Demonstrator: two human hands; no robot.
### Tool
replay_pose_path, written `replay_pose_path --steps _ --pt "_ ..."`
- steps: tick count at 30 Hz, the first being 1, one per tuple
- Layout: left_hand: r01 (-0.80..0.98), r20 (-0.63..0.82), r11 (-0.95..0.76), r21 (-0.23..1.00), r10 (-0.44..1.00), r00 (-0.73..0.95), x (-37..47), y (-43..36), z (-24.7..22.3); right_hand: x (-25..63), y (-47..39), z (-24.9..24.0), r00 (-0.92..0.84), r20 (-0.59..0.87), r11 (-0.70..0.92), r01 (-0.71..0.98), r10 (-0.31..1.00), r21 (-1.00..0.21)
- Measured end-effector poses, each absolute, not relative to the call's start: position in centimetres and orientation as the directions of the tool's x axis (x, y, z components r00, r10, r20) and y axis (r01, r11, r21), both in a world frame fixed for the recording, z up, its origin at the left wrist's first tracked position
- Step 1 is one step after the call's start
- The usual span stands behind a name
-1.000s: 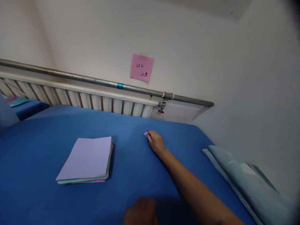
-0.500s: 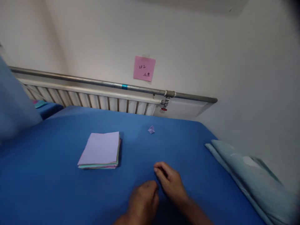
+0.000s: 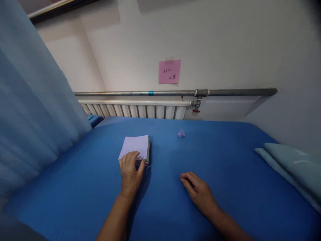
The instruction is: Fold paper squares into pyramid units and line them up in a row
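Note:
A stack of square coloured paper [image 3: 135,143], a lilac sheet on top, lies left of centre on the blue bed cover. My left hand [image 3: 130,172] reaches over its near edge. Its fingers are curved above the top sheet with the thumb apart, and I cannot tell whether the fingertips touch the paper. My right hand [image 3: 199,192] rests low above the cover, right of centre, with fingers curled and thumb against the index finger; nothing shows in it. Farther back sits a small folded lilac paper piece [image 3: 181,133], apart from both hands.
The blue bed cover [image 3: 170,211] spreads beneath everything. A blue curtain [image 3: 37,110] hangs at left, and a pale green folded cloth [image 3: 296,167] lies at right. Behind are a white radiator [image 3: 150,111], a metal pipe [image 3: 120,94] and a pink note [image 3: 169,72] on the wall.
My left hand has moved from beside my right hand out to the paper stack, and its fingers have spread. My right hand keeps its curled shape. The view has turned left.

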State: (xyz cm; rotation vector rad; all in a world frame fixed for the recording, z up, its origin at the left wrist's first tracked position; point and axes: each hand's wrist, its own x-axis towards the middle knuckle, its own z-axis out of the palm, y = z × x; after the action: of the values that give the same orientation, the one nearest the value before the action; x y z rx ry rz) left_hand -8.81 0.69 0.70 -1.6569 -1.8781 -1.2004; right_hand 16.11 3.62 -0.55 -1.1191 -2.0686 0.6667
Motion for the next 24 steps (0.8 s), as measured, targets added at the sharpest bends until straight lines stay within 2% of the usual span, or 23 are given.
replay_pose_path --steps 4,8,13,17,21,24 --pt "0.951 0.695 -0.119 0.286 0.708 -0.121 -9.5 1.6 0.4 16.2 3.9 -1.0 -0.410 0.340 0.522 0.513 0.846 -0.682" --pt "0.933 0.623 -0.119 0.340 0.771 -0.128 -9.2 2.0 0.4 16.3 3.9 -1.2 -0.419 0.339 0.529 0.522 0.843 -0.669" --pt "0.859 0.571 -0.097 0.503 0.784 -0.245 -9.3 2.1 0.6 16.2 3.9 -1.0 -0.437 0.334 0.537 0.513 0.835 -0.670" --pt "0.695 0.474 -0.072 0.715 0.781 -0.406 -9.7 2.2 0.8 16.3 4.1 -1.1 -0.445 0.328 0.538 0.516 0.833 -0.667" --pt "0.582 0.396 -0.023 0.813 0.755 -0.522 -10.3 2.3 0.5 16.3 4.2 -1.3 -0.453 0.333 0.549 0.521 0.827 -0.654" --pt "0.413 0.310 -0.033 0.910 0.715 -0.627 -10.4 2.2 0.6 16.4 4.2 -1.3 -0.456 0.345 0.560 0.516 0.820 -0.648"
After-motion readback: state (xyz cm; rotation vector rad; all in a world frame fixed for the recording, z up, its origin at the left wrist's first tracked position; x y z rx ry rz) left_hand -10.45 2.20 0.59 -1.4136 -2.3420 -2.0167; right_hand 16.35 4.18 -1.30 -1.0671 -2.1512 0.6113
